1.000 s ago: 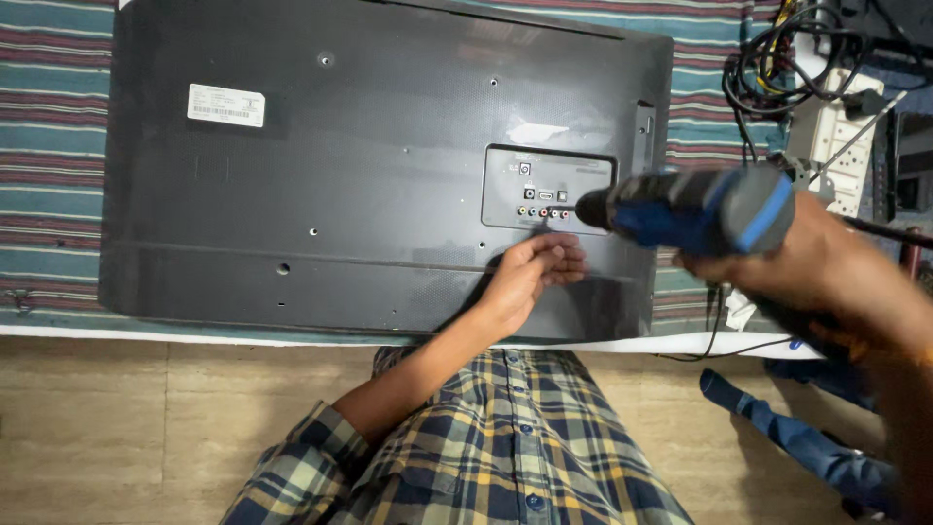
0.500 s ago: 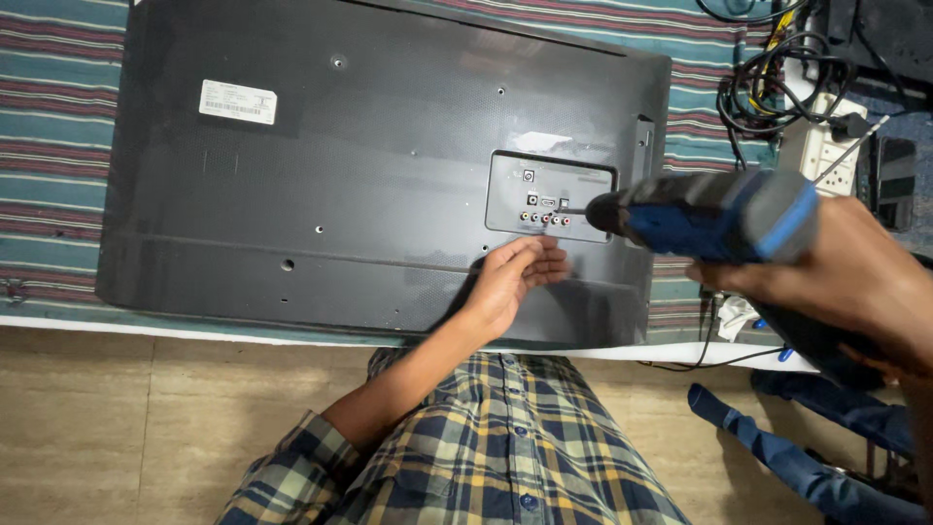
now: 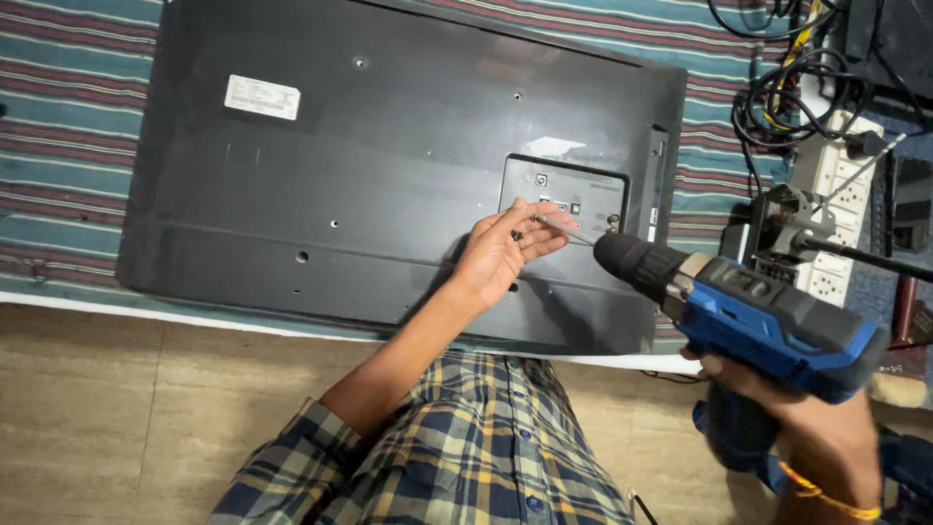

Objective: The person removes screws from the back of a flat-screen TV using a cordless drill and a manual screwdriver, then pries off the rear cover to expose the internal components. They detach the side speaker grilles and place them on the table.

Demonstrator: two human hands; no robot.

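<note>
A black flat television (image 3: pixel 389 165) lies face down on a striped cloth. My right hand (image 3: pixel 807 428) grips the handle of a blue and black cordless drill (image 3: pixel 748 311), held level over the television's lower right corner. Its thin bit (image 3: pixel 571 231) points left. My left hand (image 3: pixel 501 255) rests on the back cover just below the recessed connector panel (image 3: pixel 564 190). Its fingertips pinch the tip of the bit, with a small dark thing between them that I cannot make out. My plaid sleeve (image 3: pixel 292 457) runs up from the bottom.
The striped cloth (image 3: pixel 58 126) covers the surface under the television. At the right lie a white power strip (image 3: pixel 826 194), tangled black cables (image 3: pixel 777 97) and a screwdriver (image 3: pixel 855 255). A white label (image 3: pixel 262 96) is stuck on the cover. Tan floor tiles (image 3: pixel 117 418) lie below.
The drill has drawn back to the right and dropped lower, off the connector panel. My left hand's fingers have closed on the bit's tip.
</note>
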